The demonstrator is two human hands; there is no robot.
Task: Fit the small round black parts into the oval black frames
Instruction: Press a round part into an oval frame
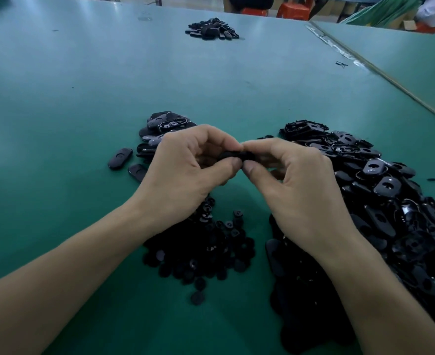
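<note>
free: green table [70, 98] left half and centre | blocked: frame heap [390, 201] right, round-part pile [206, 252] bottom centre, small pile [160, 129] centre, far pile [212, 28] top

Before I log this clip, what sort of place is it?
Probably a factory assembly bench: a wide green worktable, sorted heaps of identical black oval frames and small round parts.

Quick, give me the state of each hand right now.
Left hand: closed, fingers pinching the black piece.
Right hand: closed, pinching the same black piece from the other end.
</note>
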